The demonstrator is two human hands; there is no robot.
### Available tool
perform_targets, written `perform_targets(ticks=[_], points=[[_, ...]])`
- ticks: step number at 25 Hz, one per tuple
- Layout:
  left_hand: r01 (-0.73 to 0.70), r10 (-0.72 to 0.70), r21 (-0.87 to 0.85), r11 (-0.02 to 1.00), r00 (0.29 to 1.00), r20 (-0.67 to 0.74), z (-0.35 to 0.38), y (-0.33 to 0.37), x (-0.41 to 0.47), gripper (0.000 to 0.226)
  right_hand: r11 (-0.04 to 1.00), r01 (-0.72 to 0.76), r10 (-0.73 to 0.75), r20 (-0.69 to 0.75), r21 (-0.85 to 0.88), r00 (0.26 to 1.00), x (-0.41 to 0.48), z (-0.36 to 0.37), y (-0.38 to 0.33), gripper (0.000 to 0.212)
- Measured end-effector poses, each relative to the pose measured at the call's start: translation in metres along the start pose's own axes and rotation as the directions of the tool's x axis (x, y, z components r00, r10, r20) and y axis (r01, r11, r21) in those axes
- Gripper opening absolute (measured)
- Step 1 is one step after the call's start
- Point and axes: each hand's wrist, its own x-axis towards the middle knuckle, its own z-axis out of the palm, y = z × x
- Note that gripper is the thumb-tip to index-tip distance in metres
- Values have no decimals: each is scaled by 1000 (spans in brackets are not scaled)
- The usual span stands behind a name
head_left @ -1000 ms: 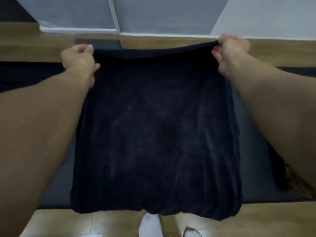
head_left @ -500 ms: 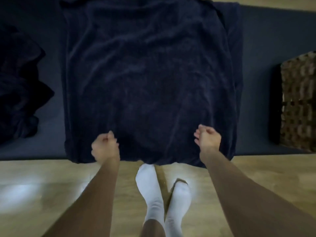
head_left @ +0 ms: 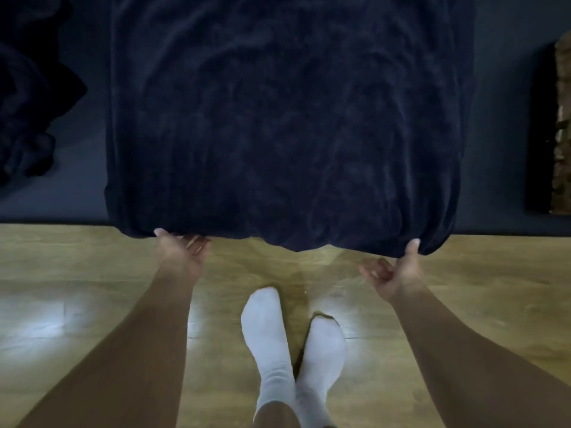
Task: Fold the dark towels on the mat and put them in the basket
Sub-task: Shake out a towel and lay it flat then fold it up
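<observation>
Towel (head_left: 287, 125) lies spread flat on the mat (head_left: 77, 193), near hem overhanging the wooden floor (head_left: 61, 273). Left hand (head_left: 182, 251), palm up, has fingertips under the hem; a pinch cannot be confirmed. Right hand (head_left: 392, 273) holds nothing: fingers loosely curled, thumb tip touching the hem's right corner.

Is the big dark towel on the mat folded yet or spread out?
Spread out: the towel lies flat across the mat, no fold showing, its near edge spilling onto the wooden floor.

Light wood-plank floor (head_left: 92, 257); pale glare patch (head_left: 40, 322) on the boards at left
</observation>
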Motion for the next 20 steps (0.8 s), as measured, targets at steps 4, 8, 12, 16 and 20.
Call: perform_targets(ticks=[4, 8, 12, 16, 20], points=[[60, -52, -202, 977, 998, 45, -6, -14, 15, 63, 972, -75, 24, 220, 224, 975, 16, 5, 12, 89], [131, -101, -327, 936, 989, 107, -1, -13, 11, 93, 947, -46, -14, 184, 319, 983, 13, 9, 3, 60], [171, -126, -310, 935, 979, 162, -3, -7, -5, 82, 919, 36, -75, 87, 392, 993, -6, -4, -7, 34], [58, -34, -295, 954, 996, 86, -8, -8, -41, 29, 906, 26, -89, 131, 423, 987, -40, -5, -7, 30], [-5, 42, -334, 943, 994, 104, -25, 18, -91, 34, 914, -5, -67, 165, 405, 984, -82, -16, -25, 37]])
